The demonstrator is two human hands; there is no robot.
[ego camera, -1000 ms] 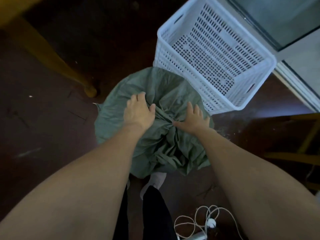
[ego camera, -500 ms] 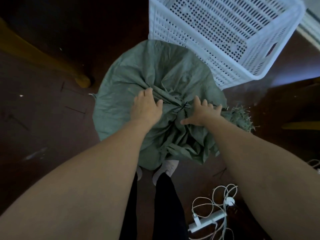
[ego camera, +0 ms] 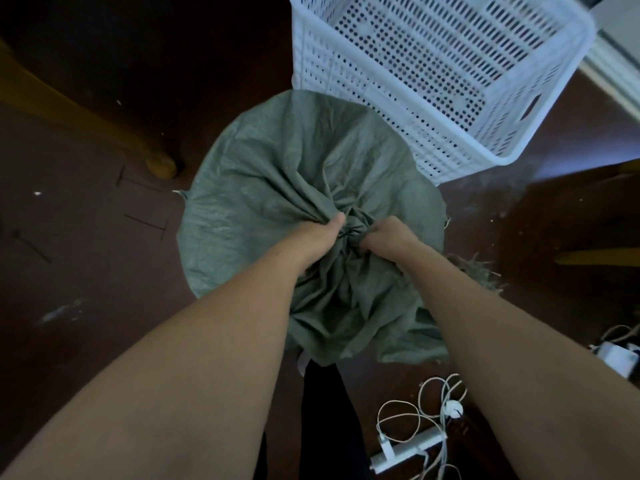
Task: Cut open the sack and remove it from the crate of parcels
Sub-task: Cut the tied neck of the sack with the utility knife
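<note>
Sack (ego camera: pixel 277 174) of green cloth stands on the dark floor (ego camera: pixel 86 271) just nearer than the white crate (ego camera: pixel 346 81), its bunched neck gripped by curled left hand (ego camera: pixel 320 233) and right hand (ego camera: pixel 388 237), close together.

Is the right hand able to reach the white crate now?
Probably yes. The crate stands just past the sack with nothing between, but the right hand grips the sack's neck and must let go first.

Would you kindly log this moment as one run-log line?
left hand: grips sack neck | right hand: grips sack neck | sack: tied, no cut seen | crate: beyond sack
</note>
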